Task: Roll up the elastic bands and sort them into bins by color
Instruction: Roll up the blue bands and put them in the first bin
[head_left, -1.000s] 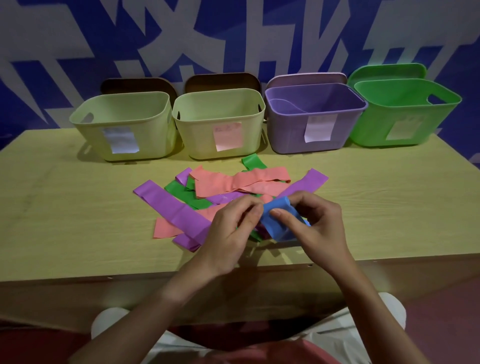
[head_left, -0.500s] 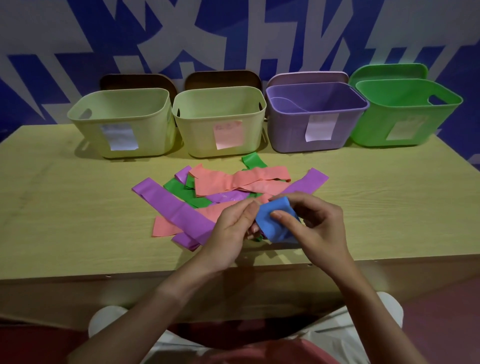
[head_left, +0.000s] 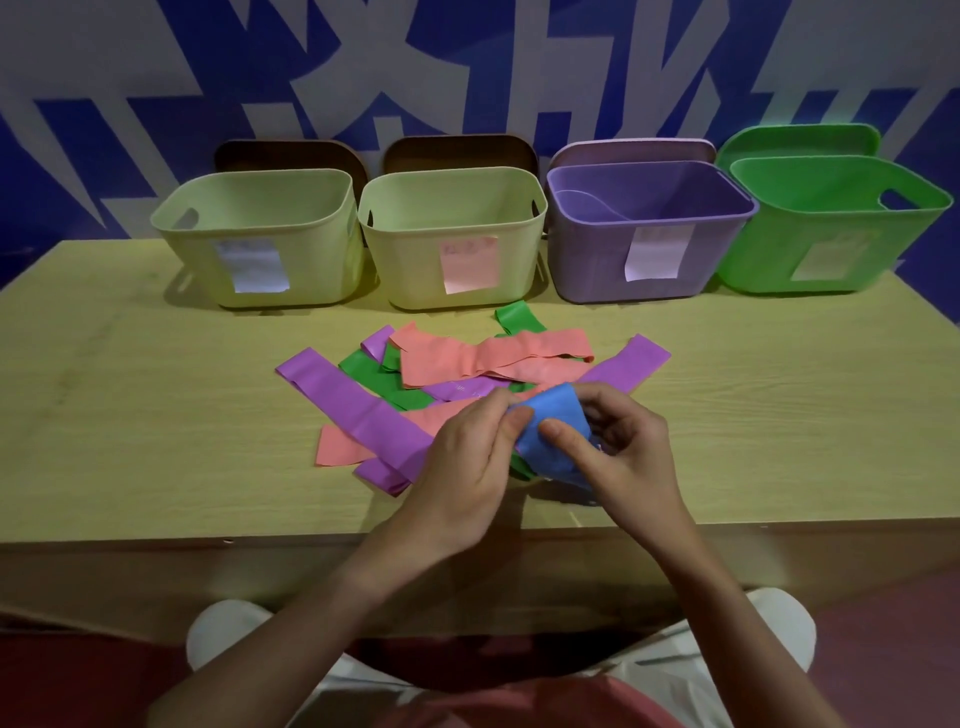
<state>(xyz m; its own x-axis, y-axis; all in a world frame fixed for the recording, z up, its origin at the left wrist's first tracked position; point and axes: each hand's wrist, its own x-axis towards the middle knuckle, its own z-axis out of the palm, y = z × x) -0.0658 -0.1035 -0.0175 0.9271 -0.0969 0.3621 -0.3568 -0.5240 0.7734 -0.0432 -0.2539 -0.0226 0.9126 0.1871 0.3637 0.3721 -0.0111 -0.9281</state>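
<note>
Both hands are on the blue band (head_left: 553, 434) just inside the tabletop's (head_left: 130, 415) near edge, at its middle: the left hand (head_left: 467, 467) pinches its left side with thumb and fingertips, and the right hand (head_left: 618, 457) curls round it, thumb pressed on the front, fingers wrapped behind. The band looks partly rolled into a loose bundle. Just behind it, mid-table, purple bands (head_left: 358, 410), salmon-pink bands (head_left: 493, 358) and green bands (head_left: 374, 376) lie overlapping in a flat pile. Along the far edge stand four bins in a row: two pale yellow bins (head_left: 260, 244), a purple bin (head_left: 587, 260), and a green bin (head_left: 769, 244) at the far right corner.
</note>
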